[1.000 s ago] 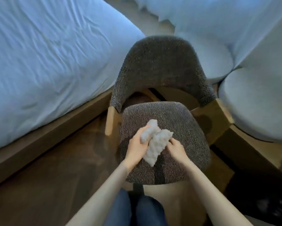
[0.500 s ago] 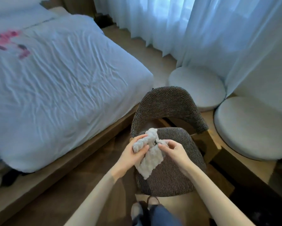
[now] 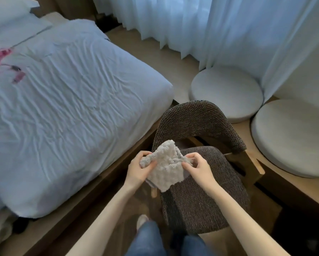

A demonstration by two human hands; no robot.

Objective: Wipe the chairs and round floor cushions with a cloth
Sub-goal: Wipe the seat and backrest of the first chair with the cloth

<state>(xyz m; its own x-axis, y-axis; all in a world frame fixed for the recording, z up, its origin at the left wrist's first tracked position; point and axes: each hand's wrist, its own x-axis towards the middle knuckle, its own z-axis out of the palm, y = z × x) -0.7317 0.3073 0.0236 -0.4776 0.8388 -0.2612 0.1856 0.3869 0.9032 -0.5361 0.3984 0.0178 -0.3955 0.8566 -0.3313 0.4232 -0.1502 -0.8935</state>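
Note:
A white nubby cloth [image 3: 165, 168] hangs in the air above the front left of a dark woven chair [image 3: 201, 183]. My left hand [image 3: 139, 169] grips the cloth's left edge and my right hand [image 3: 196, 168] pinches its right edge, spreading it between them. The chair has a curved backrest [image 3: 195, 121] and pale wooden legs. Two round white floor cushions lie beyond it: one [image 3: 226, 92] by the curtain, the other [image 3: 291, 137] at the right edge.
A bed with a wrinkled white duvet [image 3: 62, 108] fills the left, on a wooden platform [image 3: 92, 198]. Sheer curtains [image 3: 192, 24] hang at the back. A wooden step carries the cushions. My jeans-clad legs [image 3: 151, 239] stand on dark wood floor before the chair.
The cloth has lifted off the chair seat and opened out between both hands. The view has pulled back and up, bringing the bed, curtains and both cushions into sight.

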